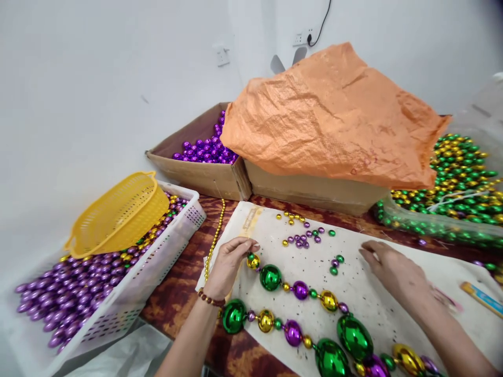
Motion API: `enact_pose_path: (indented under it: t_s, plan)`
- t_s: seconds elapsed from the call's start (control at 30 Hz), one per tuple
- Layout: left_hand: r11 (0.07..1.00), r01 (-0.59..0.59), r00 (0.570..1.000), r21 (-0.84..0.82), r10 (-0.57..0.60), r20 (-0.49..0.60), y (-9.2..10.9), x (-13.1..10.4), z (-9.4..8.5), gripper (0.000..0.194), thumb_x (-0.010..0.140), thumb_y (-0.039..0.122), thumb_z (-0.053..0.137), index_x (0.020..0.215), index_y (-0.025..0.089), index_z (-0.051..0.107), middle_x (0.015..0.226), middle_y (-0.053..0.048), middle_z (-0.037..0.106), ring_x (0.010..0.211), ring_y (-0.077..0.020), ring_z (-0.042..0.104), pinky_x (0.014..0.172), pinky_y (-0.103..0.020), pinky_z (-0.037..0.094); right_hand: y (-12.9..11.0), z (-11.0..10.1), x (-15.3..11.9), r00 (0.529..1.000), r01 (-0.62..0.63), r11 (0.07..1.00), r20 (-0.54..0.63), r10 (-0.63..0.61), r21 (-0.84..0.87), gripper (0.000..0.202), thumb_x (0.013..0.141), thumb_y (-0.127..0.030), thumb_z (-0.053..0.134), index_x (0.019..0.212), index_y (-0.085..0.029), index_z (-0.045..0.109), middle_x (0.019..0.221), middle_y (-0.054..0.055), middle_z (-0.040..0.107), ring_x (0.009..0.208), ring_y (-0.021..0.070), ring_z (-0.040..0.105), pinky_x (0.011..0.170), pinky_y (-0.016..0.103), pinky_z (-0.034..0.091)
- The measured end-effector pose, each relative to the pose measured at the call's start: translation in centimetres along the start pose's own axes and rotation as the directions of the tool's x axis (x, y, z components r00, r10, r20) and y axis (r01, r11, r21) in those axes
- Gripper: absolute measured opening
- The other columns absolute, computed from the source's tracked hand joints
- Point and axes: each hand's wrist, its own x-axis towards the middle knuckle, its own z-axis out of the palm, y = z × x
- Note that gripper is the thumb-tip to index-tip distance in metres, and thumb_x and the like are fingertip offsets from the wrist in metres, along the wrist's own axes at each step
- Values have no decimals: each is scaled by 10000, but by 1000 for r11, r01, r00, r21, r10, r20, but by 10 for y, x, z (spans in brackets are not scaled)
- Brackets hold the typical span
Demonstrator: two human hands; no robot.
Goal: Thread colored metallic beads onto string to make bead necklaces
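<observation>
My left hand (231, 256) pinches the end of a bead strand, just above a small green bead (250, 256). The strand carries shiny balls: a green ball (271, 277), a purple ball (301, 290), a gold ball (328, 300) and a large green ball (354, 336). A second row, with a green ball (234, 316) at its left end, runs below it. Over the sheet's right side hovers my right hand (393, 264), fingers stretched leftward and slightly apart, with nothing visible in them. Nearest to it lie a few loose green and purple beads (334, 264).
Loose small beads (302, 241) dot the white sheet (353, 241). A white basket (157, 277) of beads with a yellow basket (121, 214) on top stands left. Behind are a cardboard box (196, 175), an orange sack (330, 120) and a bead-filled tub (416, 222). A cutter (481, 298) lies right.
</observation>
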Motion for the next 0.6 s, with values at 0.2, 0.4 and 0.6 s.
enact_pose_path:
  t_s: [0.2, 0.4, 0.6]
  plan:
    - [984, -64, 991, 166, 43, 125, 5, 6, 3, 186, 821, 320, 650, 794, 154, 729, 768, -58, 689, 753, -165, 601, 759, -267, 439, -144, -7, 22, 789, 517, 621, -48, -612, 589, 470, 872, -147, 426, 1312, -268, 539, 1366, 45, 531, 856, 152, 665, 764, 274, 510]
    - [978, -68, 992, 199, 46, 114, 9, 4, -11, 190, 814, 328, 652, 789, 160, 737, 754, -54, 693, 742, -172, 599, 754, -275, 433, -199, 14, 45, 673, 403, 451, 75, -735, 796, 173, 849, -227, 550, 829, -215, 722, 667, -24, 667, 599, 136, 613, 574, 210, 459]
    - [994, -92, 983, 65, 101, -156, 10, 53, -42, 247, 700, 262, 750, 920, 157, 711, 936, -93, 702, 889, -213, 633, 818, -320, 449, -200, -1, 40, 693, 556, 491, -48, -720, 670, 207, 914, -245, 514, 819, -226, 697, 734, -10, 664, 670, 143, 599, 618, 227, 410]
